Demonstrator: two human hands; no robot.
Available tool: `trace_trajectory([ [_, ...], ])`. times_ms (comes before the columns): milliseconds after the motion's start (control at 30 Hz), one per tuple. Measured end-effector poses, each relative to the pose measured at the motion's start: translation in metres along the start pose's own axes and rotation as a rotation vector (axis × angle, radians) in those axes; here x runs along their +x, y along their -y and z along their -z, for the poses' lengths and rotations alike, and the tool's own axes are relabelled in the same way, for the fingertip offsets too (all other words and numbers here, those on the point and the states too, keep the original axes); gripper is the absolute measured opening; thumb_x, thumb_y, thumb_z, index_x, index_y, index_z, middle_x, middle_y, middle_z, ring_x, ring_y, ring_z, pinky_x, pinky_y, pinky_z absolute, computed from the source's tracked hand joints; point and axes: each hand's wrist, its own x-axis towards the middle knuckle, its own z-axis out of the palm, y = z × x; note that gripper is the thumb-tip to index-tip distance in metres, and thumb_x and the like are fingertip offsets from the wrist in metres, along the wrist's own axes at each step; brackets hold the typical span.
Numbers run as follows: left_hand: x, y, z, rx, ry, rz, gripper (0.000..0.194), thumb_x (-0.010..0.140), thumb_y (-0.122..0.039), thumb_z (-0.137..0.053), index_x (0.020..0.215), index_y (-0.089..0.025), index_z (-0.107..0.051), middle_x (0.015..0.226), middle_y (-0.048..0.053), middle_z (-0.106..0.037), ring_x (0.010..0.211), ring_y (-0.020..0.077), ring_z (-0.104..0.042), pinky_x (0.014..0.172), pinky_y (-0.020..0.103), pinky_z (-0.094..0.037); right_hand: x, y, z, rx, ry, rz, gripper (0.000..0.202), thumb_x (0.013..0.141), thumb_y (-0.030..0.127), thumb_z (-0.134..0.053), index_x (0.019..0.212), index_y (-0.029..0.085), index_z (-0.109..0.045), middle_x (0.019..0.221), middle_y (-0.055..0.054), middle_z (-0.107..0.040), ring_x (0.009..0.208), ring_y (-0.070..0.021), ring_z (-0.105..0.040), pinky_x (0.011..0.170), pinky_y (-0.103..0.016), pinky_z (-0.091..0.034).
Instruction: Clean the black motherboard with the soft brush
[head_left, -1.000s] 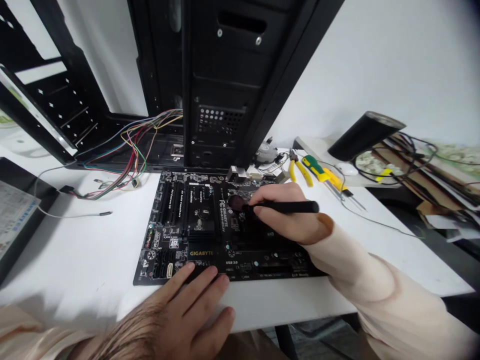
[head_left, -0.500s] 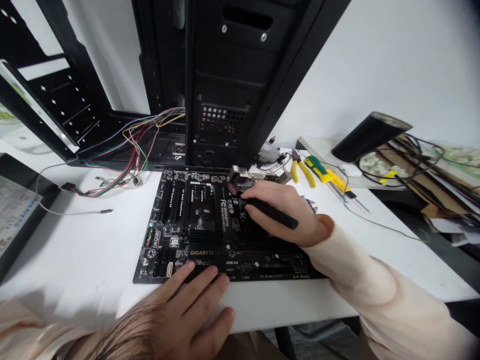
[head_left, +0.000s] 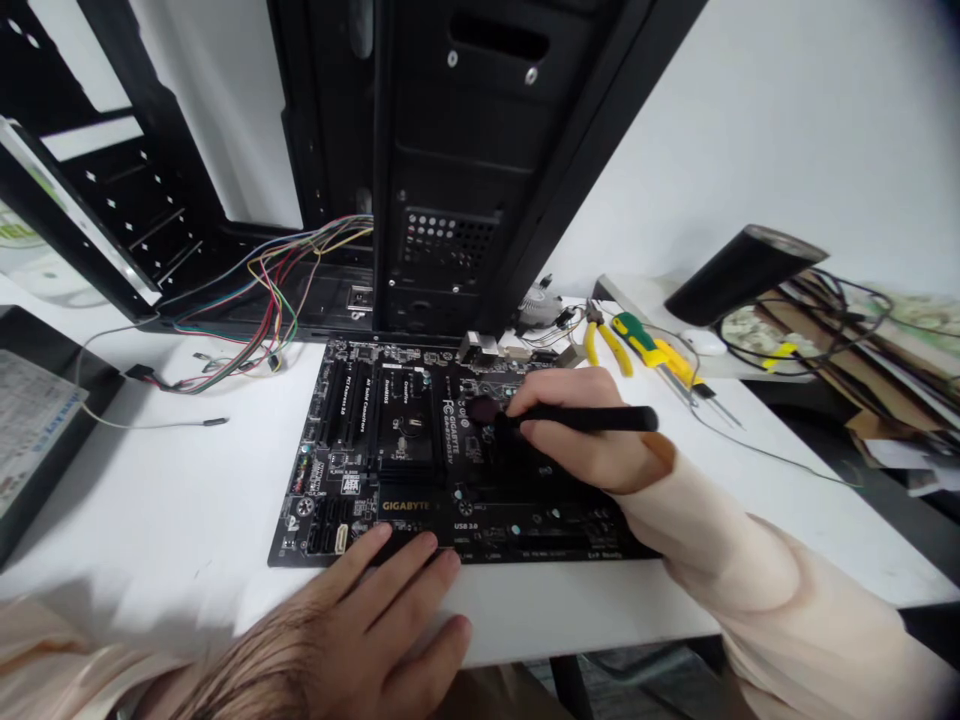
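A black GIGABYTE motherboard (head_left: 405, 480) lies flat on the white table. My left hand (head_left: 375, 610) has its fingers spread, the fingertips resting on the board's front edge. Above the middle of the board, my right hand (head_left: 577, 430) grips the black handle of a brush (head_left: 600, 418). The dark, blurred brush head points left, over the printed lettering near the board's centre. Part of the board's right side is hidden under my right hand.
An open black computer case (head_left: 457, 150) stands behind the board, with coloured wires (head_left: 277, 290) at its left. Yellow pliers (head_left: 606, 340) and screwdrivers (head_left: 637, 338) lie at the right. A labelled box (head_left: 34, 430) sits far left.
My right hand has moved slightly right, and the brush head has shifted right and towards me. Its handle has swung to nearly level. My left hand stays in place.
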Motion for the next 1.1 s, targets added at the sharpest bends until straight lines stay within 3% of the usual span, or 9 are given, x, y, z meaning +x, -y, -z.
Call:
trace_trajectory([
  [167,0.001,0.001,0.001,-0.001,0.002,-0.006,0.023,0.1,-0.022,-0.039,0.117,-0.027,-0.054,0.125,0.003,-0.062,0.12,0.0224,-0.054,0.115,0.046,-0.012,-0.009,-0.006,-0.006,0.176,-0.29,-0.138,0.02,0.09,0.032,-0.048,0.092,0.024,-0.067,0.076,-0.002,-0.069,0.064,-0.0155,-0.063,0.056,-0.029,-0.052],
  [300,0.002,0.001,0.0,0.0,-0.01,-0.016,0.025,0.1,-0.02,-0.035,0.116,-0.027,-0.054,0.125,0.004,-0.062,0.119,0.0234,-0.055,0.115,0.046,-0.011,-0.009,-0.004,-0.009,0.108,-0.271,-0.087,0.02,0.09,0.033,-0.052,0.092,0.021,-0.068,0.068,-0.001,-0.069,0.054,-0.0128,-0.063,0.053,-0.026,-0.053],
  [433,0.002,0.002,0.0,0.011,-0.013,-0.028,0.024,0.1,-0.02,-0.036,0.115,-0.026,-0.055,0.125,0.005,-0.062,0.118,0.0239,-0.056,0.115,0.047,-0.011,-0.004,0.001,-0.009,-0.165,-0.266,0.021,0.011,0.082,0.023,-0.061,0.091,0.02,-0.067,0.083,-0.004,-0.073,0.069,-0.0155,-0.069,0.066,-0.027,-0.056],
  [567,0.001,0.002,0.001,0.014,0.02,-0.032,0.024,0.1,-0.021,-0.036,0.117,-0.026,-0.053,0.125,0.004,-0.062,0.119,0.0227,-0.055,0.115,0.047,-0.008,-0.001,-0.001,-0.009,-0.269,-0.238,0.061,0.012,0.083,0.022,-0.059,0.095,0.021,-0.064,0.085,-0.005,-0.072,0.076,-0.0162,-0.069,0.072,-0.029,-0.057],
  [833,0.002,0.002,0.003,0.022,0.031,-0.044,0.025,0.1,-0.021,-0.037,0.117,-0.026,-0.053,0.126,0.005,-0.062,0.118,0.0242,-0.055,0.115,0.048,-0.009,0.003,-0.002,-0.01,-0.301,-0.045,0.161,0.01,0.085,0.02,-0.054,0.093,0.017,-0.06,0.079,-0.005,-0.068,0.071,-0.0139,-0.065,0.066,-0.026,-0.054],
  [1100,0.001,0.001,0.001,0.021,0.003,-0.034,0.023,0.1,-0.021,-0.038,0.115,-0.026,-0.055,0.125,0.006,-0.062,0.119,0.0238,-0.055,0.115,0.048,-0.01,0.001,-0.003,-0.011,-0.237,-0.025,0.189,0.008,0.083,0.015,-0.053,0.087,0.017,-0.06,0.071,-0.003,-0.064,0.064,-0.0119,-0.059,0.061,-0.024,-0.05],
])
